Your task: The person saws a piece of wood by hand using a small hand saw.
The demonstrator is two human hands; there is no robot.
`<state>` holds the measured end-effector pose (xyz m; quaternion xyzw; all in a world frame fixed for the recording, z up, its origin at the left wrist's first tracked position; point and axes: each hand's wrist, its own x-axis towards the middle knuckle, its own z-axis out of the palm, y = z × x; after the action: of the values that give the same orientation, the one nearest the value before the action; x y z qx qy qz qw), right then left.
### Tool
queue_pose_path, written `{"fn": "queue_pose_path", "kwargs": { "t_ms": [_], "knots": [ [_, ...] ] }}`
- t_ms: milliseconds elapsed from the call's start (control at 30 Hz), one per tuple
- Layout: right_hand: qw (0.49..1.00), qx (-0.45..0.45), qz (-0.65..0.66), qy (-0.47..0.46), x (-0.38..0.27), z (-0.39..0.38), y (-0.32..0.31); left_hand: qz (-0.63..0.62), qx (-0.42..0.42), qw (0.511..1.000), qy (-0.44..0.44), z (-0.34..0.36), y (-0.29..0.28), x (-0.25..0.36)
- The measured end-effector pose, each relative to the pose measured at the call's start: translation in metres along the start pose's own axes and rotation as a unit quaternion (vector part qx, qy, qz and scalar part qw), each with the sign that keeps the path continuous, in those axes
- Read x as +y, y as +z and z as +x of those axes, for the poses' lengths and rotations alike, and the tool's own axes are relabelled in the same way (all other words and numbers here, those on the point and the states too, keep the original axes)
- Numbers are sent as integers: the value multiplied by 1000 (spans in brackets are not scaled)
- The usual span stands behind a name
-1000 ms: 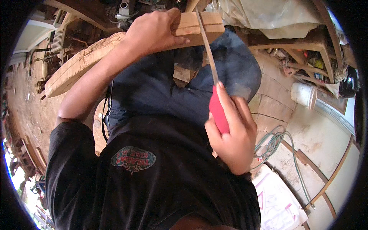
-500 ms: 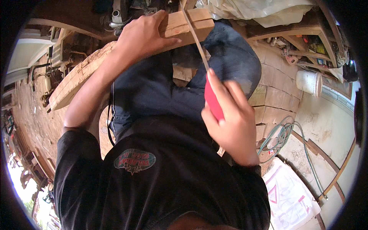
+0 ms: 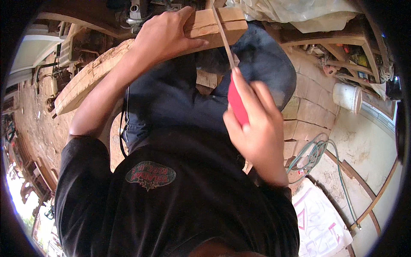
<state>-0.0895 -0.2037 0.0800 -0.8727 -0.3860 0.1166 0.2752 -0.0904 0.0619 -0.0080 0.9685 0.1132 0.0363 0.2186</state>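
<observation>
A thick, long wooden board (image 3: 92, 79) with a rough curved edge slants across the upper left, over my dark trousers. My left hand (image 3: 162, 36) is closed over its upper part, thumb along the near edge. In my right hand (image 3: 259, 124) is a handsaw (image 3: 237, 100), gripped by its red handle with the forefinger stretched along it. The narrow blade, seen edge-on, lies across the board near its right end, a little right of my left hand. The far tip of the blade runs out at the upper edge of the picture.
Crumpled clear plastic sheeting (image 3: 295, 15) lies on a wooden shelf (image 3: 325, 40) at the upper right. Farther right are a white bucket (image 3: 346, 96) and a coiled green hose (image 3: 310, 156). Metal machine parts (image 3: 135, 15) sit beyond my left hand.
My right hand has pushed the saw slightly forward, so its handle is closer to the board. The left hand keeps its hold on the board. The whole view has shifted a little.
</observation>
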Motion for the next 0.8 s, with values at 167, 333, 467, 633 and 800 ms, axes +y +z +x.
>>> {"fn": "queue_pose_path", "kwargs": {
  "t_ms": [167, 333, 467, 633, 800],
  "knots": [
    [999, -18, -3, -29, 6, -8, -8, -4, -7, 1000, -3, 0, 9, -8],
    [1000, 3, 6, -1, 12, 15, 9, -9, 3, 1000, 17, 1, 10, -6],
    [1000, 5, 7, -4, 0, -7, -10, 14, 45, 999, 26, -6, 19, -8],
    [1000, 9, 12, -2, 10, 17, 11, -8, 5, 1000, 23, 2, 14, -9],
    [999, -16, -3, -32, 8, -7, -6, 6, 45, 998, 36, -5, 19, -7]
  ]
}}
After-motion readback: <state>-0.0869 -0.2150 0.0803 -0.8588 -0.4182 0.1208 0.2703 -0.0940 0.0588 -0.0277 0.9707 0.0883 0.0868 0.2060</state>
